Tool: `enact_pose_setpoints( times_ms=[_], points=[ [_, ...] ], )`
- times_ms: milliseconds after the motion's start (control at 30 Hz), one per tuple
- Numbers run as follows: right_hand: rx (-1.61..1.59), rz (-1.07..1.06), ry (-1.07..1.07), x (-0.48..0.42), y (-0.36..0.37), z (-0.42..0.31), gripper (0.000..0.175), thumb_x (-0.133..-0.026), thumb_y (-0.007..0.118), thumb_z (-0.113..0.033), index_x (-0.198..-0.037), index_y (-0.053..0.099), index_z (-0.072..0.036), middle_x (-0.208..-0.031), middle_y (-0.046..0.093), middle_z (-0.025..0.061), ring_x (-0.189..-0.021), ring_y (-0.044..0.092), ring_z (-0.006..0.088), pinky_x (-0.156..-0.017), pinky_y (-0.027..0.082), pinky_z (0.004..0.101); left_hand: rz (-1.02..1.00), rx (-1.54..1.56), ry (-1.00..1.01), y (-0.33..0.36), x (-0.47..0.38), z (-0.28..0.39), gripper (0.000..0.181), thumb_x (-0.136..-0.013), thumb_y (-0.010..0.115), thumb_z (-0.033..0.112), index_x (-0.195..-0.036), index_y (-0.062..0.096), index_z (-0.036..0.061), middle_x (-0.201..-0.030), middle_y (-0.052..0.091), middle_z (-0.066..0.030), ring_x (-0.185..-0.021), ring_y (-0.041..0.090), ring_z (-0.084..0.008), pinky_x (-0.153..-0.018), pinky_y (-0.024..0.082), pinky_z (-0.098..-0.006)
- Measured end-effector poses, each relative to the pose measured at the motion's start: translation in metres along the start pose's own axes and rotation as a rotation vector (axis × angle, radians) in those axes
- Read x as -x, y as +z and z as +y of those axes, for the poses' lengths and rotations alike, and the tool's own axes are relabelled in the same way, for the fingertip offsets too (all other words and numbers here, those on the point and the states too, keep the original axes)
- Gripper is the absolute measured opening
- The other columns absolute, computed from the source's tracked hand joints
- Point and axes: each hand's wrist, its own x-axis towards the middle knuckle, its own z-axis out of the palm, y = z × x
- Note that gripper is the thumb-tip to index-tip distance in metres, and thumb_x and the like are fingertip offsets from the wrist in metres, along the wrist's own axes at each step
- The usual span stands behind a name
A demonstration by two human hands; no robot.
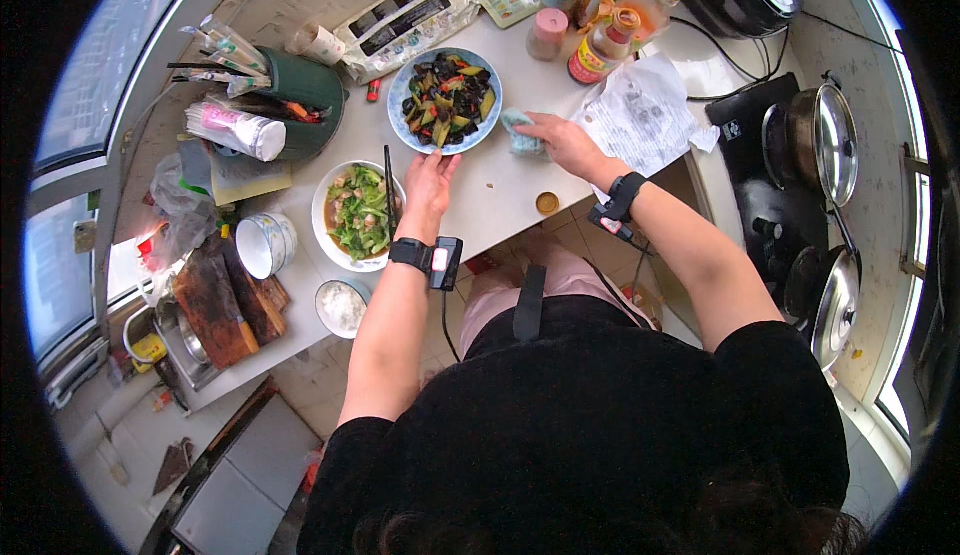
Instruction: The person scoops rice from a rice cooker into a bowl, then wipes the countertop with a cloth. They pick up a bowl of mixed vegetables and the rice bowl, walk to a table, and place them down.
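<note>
My left hand (pixel 429 187) holds the near rim of a blue-and-white plate (pixel 395 108), its fingertips partly hidden at the edge. Dark wood-ear fungus with green and red pieces (pixel 448 97) fills the plate. In my right hand (pixel 564 142) is a pale blue cloth (pixel 525 134), pressed against the white countertop (pixel 510 195) just right of the plate. Left of my left wrist stands a white bowl (pixel 321 234) of leafy greens, with dark chopsticks (pixel 389 195) lying across its right side. A small bowl of rice (pixel 343 307) sits nearer the counter's edge.
A bottle cap (pixel 547 203) lies near the front edge. Crumpled printed paper (pixel 637 116) and sauce bottles (pixel 600 48) stand behind my right hand. Stacked bowls (pixel 264 246), cutting boards (pixel 214 303) and a green utensil holder (pixel 304 78) are leftward. Lidded pans (pixel 834 146) stand rightward.
</note>
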Motion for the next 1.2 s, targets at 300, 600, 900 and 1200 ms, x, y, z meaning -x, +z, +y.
enact_pose_setpoints(
  times_ms=[300,600,900,1200],
  points=[
    [-0.424,0.424,0.208,0.032,-0.055,-0.039,0.059,-0.084,0.045,0.013,-0.133,0.066,-0.010,-0.115,0.069,0.0085,-0.104,0.065,0.0174,-0.091,0.050,0.0267,-0.433,-1.308,0.630,0.056,0.085,-0.063,0.041,-0.083,0.075,0.015,-0.117,0.057,0.0004,-0.111,0.058,-0.0158,-0.097,0.061,-0.0315,-0.083,0.054,-0.0419],
    [-0.455,0.522,0.473,0.097,-0.074,-0.039,0.052,-0.084,0.048,0.011,-0.130,0.067,-0.006,-0.121,0.070,0.0178,-0.111,0.068,0.0264,-0.098,0.050,0.0332,-0.591,-1.538,1.025,0.106,0.028,-0.061,0.037,-0.079,0.065,-0.002,-0.115,0.060,0.0036,-0.116,0.056,-0.0188,-0.103,0.058,-0.0388,-0.084,0.053,-0.0445],
    [0.170,0.121,0.179,0.040,0.094,-0.075,0.062,-0.085,0.059,0.001,-0.146,0.050,-0.006,-0.157,0.038,0.0252,-0.146,0.035,0.0430,-0.120,0.032,0.0511,-0.113,-1.016,0.742,0.019,0.095,0.035,0.020,-0.090,0.061,-0.002,-0.109,0.067,0.0017,-0.101,0.063,-0.0104,-0.089,0.063,-0.0207,-0.078,0.052,-0.0299],
    [0.300,-0.085,-0.193,0.049,0.094,-0.078,0.045,-0.086,0.058,-0.005,-0.128,0.069,-0.016,-0.158,0.045,0.0097,-0.147,0.040,0.0295,-0.120,0.032,0.0542,0.353,-0.577,0.251,-0.129,0.184,0.066,0.011,-0.097,0.061,0.005,-0.107,0.060,0.0034,-0.091,0.061,-0.0017,-0.077,0.053,-0.0081,-0.067,0.044,-0.0232]
  ],
)
